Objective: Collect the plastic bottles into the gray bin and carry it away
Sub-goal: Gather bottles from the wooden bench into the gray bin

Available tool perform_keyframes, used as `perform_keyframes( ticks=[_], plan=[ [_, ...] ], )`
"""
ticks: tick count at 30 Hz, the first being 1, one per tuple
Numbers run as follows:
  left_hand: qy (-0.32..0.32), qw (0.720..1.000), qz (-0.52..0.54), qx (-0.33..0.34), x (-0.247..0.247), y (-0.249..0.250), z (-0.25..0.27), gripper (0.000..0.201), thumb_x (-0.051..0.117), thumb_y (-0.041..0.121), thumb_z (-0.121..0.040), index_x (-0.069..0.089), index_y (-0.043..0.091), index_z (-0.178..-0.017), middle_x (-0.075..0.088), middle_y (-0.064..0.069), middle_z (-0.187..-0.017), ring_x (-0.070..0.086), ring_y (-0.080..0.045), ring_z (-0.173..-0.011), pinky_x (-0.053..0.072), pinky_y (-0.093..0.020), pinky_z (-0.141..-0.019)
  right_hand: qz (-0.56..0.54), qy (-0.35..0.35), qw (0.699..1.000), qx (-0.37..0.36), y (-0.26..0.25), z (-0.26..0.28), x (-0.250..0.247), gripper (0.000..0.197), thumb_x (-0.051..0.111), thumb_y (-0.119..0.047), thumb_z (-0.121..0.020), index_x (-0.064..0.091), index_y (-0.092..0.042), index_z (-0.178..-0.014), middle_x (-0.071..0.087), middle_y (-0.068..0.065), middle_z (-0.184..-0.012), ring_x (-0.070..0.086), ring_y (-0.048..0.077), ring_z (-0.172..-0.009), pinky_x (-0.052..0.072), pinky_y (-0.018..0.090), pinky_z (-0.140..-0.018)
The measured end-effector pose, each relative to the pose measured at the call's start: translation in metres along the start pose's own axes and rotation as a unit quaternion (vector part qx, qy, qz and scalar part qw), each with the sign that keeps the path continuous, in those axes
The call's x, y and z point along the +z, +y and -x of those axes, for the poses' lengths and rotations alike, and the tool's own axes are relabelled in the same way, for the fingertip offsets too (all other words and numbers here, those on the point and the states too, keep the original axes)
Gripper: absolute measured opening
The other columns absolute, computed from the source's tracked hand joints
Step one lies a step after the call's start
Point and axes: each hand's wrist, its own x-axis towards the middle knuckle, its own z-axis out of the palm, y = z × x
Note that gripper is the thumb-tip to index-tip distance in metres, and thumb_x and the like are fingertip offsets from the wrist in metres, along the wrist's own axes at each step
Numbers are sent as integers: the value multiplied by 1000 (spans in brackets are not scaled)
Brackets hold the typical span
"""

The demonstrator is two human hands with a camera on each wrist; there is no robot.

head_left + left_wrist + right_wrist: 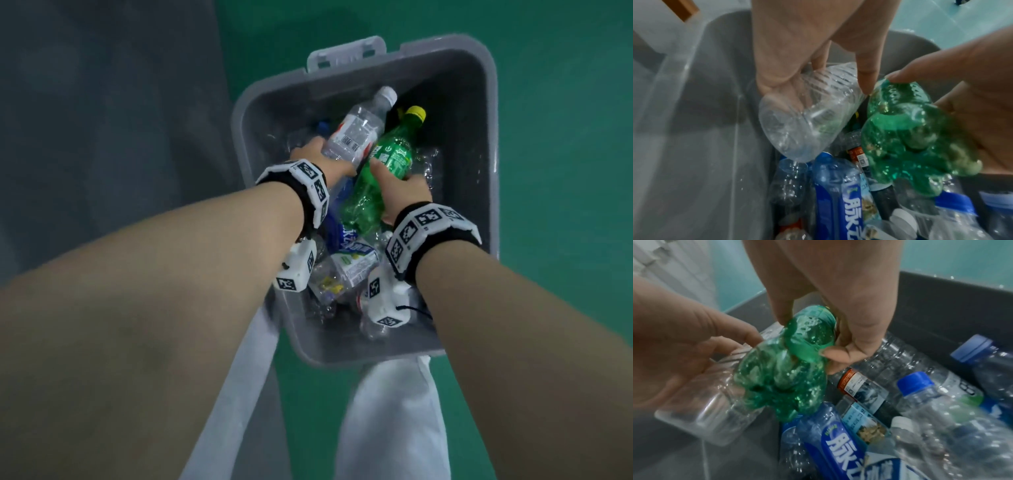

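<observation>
white trouser legs (pixel 394 428) stand nearest on a green floor (pixel 548 85), with the gray bin (pixel 486 137) just beyond, holding a heap of plastic bottles (pixel 920 402). inside it, the left hand (pixel 320 156) has its grip curled round a clear bottle (pixel 356 128), and beside it the right hand (pixel 407 186) has its grip curled round a green bottle (pixel 387 161), both bottles pointing caps away

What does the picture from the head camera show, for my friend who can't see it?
Seen from above, a person's two hands lower bottles into a gray bin on a green floor. The left hand grips a clear bottle, the right hand a green bottle. More empty plastic bottles lie heaped beneath them.
</observation>
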Motion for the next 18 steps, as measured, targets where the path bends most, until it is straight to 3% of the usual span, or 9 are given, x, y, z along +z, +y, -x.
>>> perform_keyframes(
  ticks=[4,6,9,11,13,16,18],
  plan=[
    [-35,998,-50,-3,-5,7,-35,73,76,38,-64,48,22,-129,62,-5,-120,60,-27,-108,47,-40,-98,-17,-3,999,44,-13,-26,16,91,62,-66,-74,36,-8,-139,58,11,-115,61,31,-101,50,46,-92],
    [-38,997,-66,8,-4,10,-46,71,74,35,-70,45,20,-133,61,-7,-122,59,-29,-110,47,-41,-99,-22,6,999,45,-16,-34,25,93,64,-64,-73,32,-9,-141,56,11,-123,62,32,-103,51,46,-92],
    [-34,992,-114,29,2,10,-69,66,68,30,-83,39,14,-140,53,-9,-135,53,-27,-122,42,-31,-102,-35,28,998,45,-17,-49,41,95,66,-61,-72,30,-7,-141,53,12,-131,60,32,-109,50,43,-93],
    [-26,988,-147,48,4,10,-81,65,63,27,-88,34,12,-144,45,-8,-143,46,-23,-130,38,-27,-102,-41,32,998,47,-15,-59,50,91,65,-60,-75,31,-5,-140,52,12,-132,56,31,-115,45,36,-92],
    [-23,981,-181,61,6,8,-89,67,61,27,-89,30,13,-147,41,-7,-147,43,-22,-133,35,-27,-104,-55,25,997,53,-15,-65,58,88,63,-59,-77,34,-4,-139,54,12,-129,56,30,-115,44,33,-88],
    [-21,973,-217,75,8,8,-102,66,60,26,-91,29,14,-147,39,-7,-148,41,-23,-135,34,-28,-106,-65,0,996,63,-16,-73,67,85,60,-62,-72,43,-5,-133,61,13,-118,62,33,-103,52,42,-90],
    [-22,966,-239,92,11,10,-112,60,57,24,-92,33,15,-146,40,-7,-148,41,-23,-134,35,-29,-107,-75,-17,995,63,-17,-79,69,74,60,-53,-77,44,-4,-131,61,11,-111,63,31,-97,54,43,-88]
  ],
)
